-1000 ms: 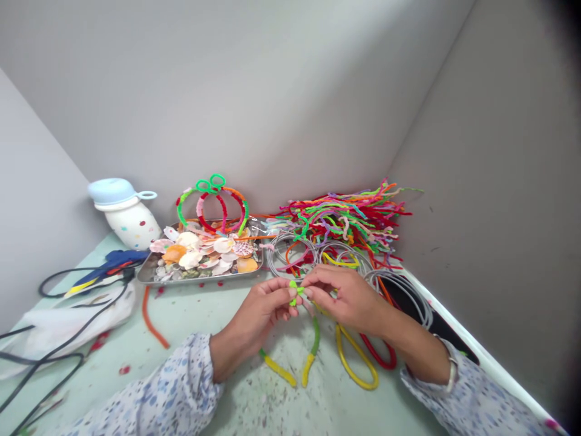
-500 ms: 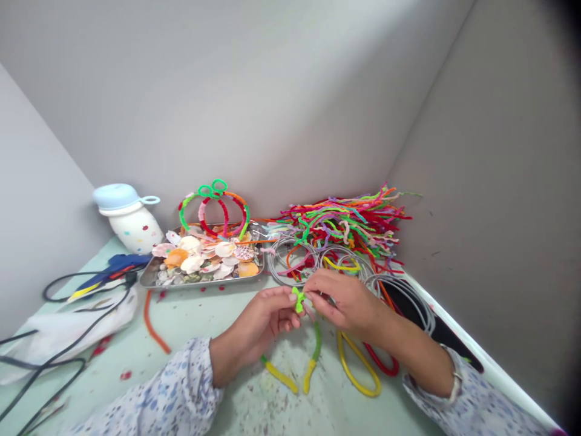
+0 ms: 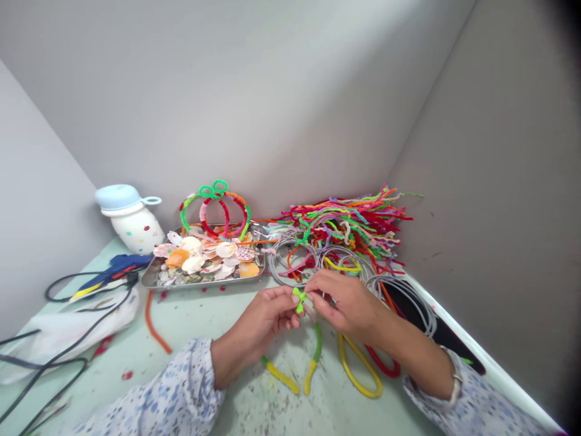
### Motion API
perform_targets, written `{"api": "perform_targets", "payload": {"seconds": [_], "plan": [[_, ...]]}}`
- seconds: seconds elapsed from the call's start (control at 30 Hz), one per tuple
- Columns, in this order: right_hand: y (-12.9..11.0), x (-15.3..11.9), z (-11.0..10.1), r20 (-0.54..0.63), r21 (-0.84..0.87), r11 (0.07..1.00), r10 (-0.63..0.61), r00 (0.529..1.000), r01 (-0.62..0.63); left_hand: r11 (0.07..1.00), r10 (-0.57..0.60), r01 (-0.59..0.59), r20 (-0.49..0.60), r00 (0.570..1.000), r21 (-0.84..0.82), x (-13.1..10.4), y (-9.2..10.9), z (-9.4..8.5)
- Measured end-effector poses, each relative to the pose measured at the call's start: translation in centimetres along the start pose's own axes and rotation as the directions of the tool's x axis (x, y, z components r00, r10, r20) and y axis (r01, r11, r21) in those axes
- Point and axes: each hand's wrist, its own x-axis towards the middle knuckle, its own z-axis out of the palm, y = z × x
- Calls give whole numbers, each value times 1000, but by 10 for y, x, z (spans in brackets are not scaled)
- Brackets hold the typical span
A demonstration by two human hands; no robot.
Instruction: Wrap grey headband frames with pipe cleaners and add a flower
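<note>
- Pinching a small green pipe-cleaner twist (image 3: pixel 298 298) between my left hand (image 3: pixel 267 318) and right hand (image 3: pixel 347 303), both closed on it.
- It hovered above the pale green table (image 3: pixel 204 327), near the shell tray (image 3: pixel 149 280).

No words, labels, brands or numbers can be read anywhere — not on any item here.

My left hand (image 3: pixel 265 318) and right hand (image 3: pixel 347 303) meet fingertip to fingertip at the green pipe-cleaner bow (image 3: pixel 299 298), both pinching it. My forearms angle inward toward it, in speckled sleeves.
</note>
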Motion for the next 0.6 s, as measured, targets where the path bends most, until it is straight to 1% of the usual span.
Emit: {"api": "perform_targets", "payload": {"seconds": [0.1,0.23,0.4,0.6], "plan": [[-2,-1,-1,31,-15,1000,6,999,-6,999,8,-7,-20,1000,50,0,-1,-1],[-2,0,0,36,-14,1000,7,999,-7,994,30,-28,-25,999,102,0,-1,-2],[-1,0,-1,37,-20,1000,12,999,-11,998,17,-18,5,1000,63,-1,0,-2],[-2,-1,-2,63,-57,998,23,998,-19,997,20,-17,-29,999,77,-1,0,-2]]}}
